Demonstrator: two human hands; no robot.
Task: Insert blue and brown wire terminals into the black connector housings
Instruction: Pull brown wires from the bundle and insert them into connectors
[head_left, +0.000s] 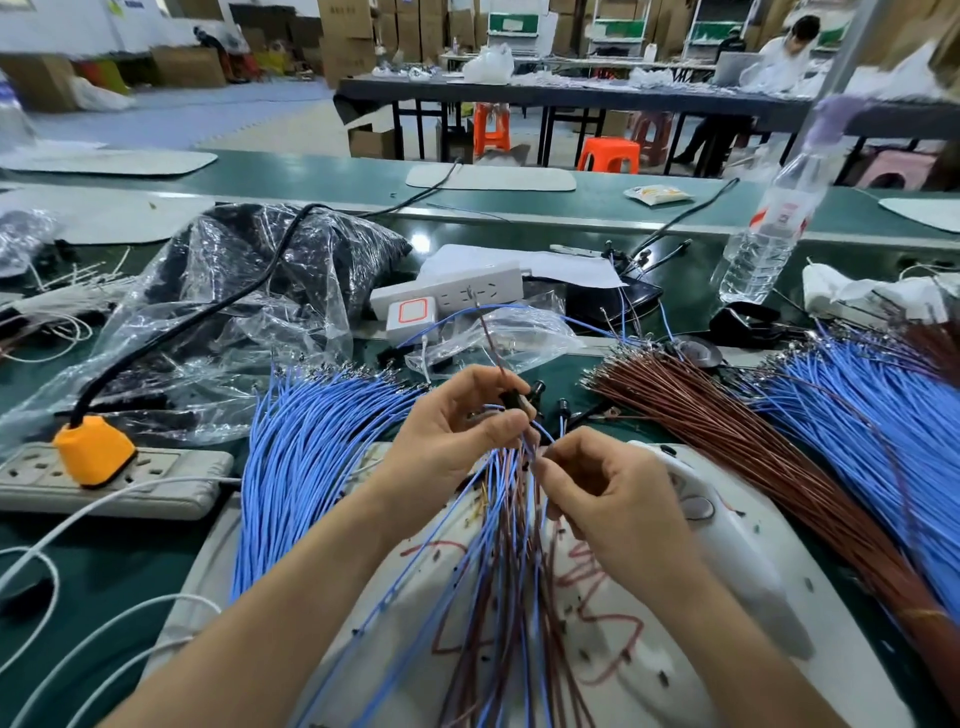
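at my twelve o'clock a long dark table (571, 96) stands on pale floor (208, 114); orange stools (608, 156) by it, cardboard boxes (345, 47) stacked beyond at eleven.

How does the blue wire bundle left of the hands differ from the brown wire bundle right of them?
The blue wire bundle is light blue; the brown wire bundle is reddish brown. The blue wire bundle runs nearly straight away from the camera; the brown wire bundle slants up to the left. Both lie fanned on the bench, metal terminals at their far ends.
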